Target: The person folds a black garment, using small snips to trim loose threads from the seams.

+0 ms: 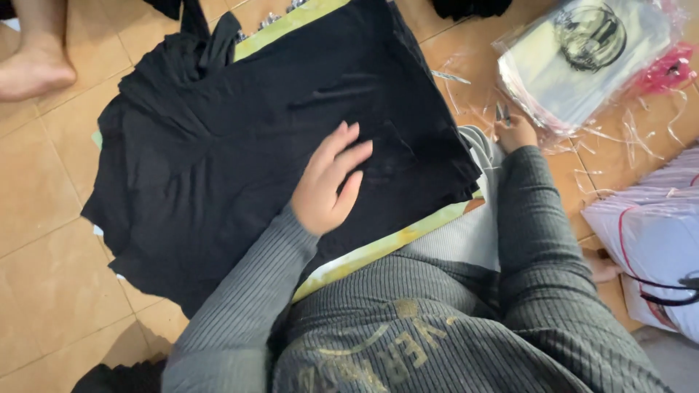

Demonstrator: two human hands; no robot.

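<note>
In the head view, the left hand (331,182) lies flat, fingers spread and released, on a black garment (277,138) spread across the middle of the frame over a yellow-green board (378,247) on the tiled floor (44,255). The right hand (515,132), right of centre, is closed on small scissors (502,113). At upper right, a clear plastic bag (582,58) holds folded pale items with a dark round print. At right edge, a white bag (648,233) lies, contents hidden. A bare foot (33,69) rests upper left.
</note>
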